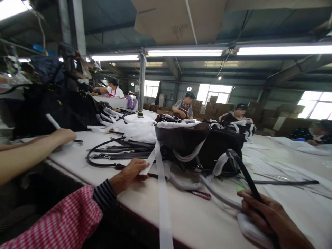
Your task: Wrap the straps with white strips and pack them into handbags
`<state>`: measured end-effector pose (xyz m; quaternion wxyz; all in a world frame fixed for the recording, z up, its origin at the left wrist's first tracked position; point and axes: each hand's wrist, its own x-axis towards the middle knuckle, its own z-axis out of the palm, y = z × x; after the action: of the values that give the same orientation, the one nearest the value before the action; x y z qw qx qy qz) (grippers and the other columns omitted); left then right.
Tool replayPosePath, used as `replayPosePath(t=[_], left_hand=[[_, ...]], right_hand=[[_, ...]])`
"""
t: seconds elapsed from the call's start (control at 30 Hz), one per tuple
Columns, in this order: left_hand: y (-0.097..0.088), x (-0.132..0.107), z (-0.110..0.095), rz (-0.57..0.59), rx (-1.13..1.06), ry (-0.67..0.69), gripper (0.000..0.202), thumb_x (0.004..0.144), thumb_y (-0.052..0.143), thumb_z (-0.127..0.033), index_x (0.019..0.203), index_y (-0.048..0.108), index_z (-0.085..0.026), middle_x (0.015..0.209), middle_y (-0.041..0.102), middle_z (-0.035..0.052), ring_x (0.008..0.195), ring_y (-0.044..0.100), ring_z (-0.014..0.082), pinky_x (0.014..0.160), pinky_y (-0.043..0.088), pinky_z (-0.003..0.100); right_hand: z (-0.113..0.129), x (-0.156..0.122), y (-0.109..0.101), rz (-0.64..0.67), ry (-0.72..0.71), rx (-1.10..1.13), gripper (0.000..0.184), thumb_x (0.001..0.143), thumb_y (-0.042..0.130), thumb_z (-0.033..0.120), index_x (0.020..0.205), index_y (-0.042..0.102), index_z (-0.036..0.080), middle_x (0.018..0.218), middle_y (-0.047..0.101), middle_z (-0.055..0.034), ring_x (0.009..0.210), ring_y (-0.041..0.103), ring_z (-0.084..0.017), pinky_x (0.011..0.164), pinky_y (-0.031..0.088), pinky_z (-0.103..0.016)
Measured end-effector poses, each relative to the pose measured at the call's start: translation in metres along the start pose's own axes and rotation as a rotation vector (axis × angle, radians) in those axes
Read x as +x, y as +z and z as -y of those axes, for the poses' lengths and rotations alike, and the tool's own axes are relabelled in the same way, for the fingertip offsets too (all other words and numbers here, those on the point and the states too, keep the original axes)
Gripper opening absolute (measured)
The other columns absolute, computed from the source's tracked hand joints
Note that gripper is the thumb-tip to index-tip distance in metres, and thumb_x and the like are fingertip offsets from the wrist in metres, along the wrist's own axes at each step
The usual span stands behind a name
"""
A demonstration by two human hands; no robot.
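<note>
There is one view, from a camera worn on the person's head. It sits low, close to the near edge of the table [197, 221], and faces forward across the tabletop rather than steeply down, so the ceiling lights and far windows fill the upper half. The bag [204, 145] lies near, just beyond the table edge, about centre frame. The left hand [129, 174] enters from the lower left of the bag, the right hand [269, 214] from the lower right corner. Other workers sit well beyond the bag.
</note>
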<state>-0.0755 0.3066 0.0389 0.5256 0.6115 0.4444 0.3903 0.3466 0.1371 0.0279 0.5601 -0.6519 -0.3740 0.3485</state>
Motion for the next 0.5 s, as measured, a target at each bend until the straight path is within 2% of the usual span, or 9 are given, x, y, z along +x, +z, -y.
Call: replayPosePath(t=[0.1, 0.2, 0.4, 0.5], left_hand=[[0.014, -0.013, -0.002, 0.0, -0.132, -0.014, 0.039, 0.072, 0.079, -0.051, 0.068, 0.056, -0.021, 0.069, 0.051, -0.0025, 0.061, 0.054, 0.0139, 0.066, 0.059, 0.03], [0.015, -0.02, -0.007, -0.003, -0.205, -0.04, 0.035, 0.073, 0.082, -0.044, 0.07, 0.058, -0.019, 0.071, 0.055, -0.0014, 0.064, 0.058, 0.0139, 0.07, 0.061, 0.031], [0.018, -0.031, 0.002, -0.025, -0.25, -0.094, 0.041, 0.066, 0.088, -0.043, 0.08, 0.06, -0.017, 0.079, 0.058, -0.0013, 0.07, 0.067, 0.0156, 0.053, 0.054, 0.021], [0.021, -0.033, 0.007, -0.011, -0.251, -0.06, 0.044, 0.066, 0.087, -0.049, 0.08, 0.06, -0.016, 0.074, 0.058, -0.0024, 0.064, 0.064, 0.0127, 0.05, 0.048, 0.018]], right_hand=[[0.012, -0.008, 0.005, 0.05, 0.011, 0.053, 0.047, 0.066, 0.084, 0.053, 0.085, 0.067, 0.014, 0.064, 0.065, -0.0036, 0.036, 0.028, 0.0, 0.033, 0.018, -0.014], [0.015, -0.008, 0.005, 0.088, 0.002, 0.092, 0.048, 0.062, 0.087, 0.051, 0.084, 0.067, 0.013, 0.063, 0.064, -0.0029, 0.036, 0.027, 0.0, 0.033, 0.017, -0.014], [0.019, -0.01, 0.001, 0.094, -0.025, 0.038, 0.052, 0.063, 0.088, 0.052, 0.089, 0.068, 0.011, 0.067, 0.067, -0.0051, 0.037, 0.034, -0.001, 0.034, 0.02, -0.014], [0.029, -0.011, 0.004, 0.131, -0.045, 0.059, 0.053, 0.066, 0.087, 0.054, 0.092, 0.069, 0.011, 0.069, 0.068, -0.0055, 0.039, 0.035, -0.001, 0.034, 0.021, -0.014]])
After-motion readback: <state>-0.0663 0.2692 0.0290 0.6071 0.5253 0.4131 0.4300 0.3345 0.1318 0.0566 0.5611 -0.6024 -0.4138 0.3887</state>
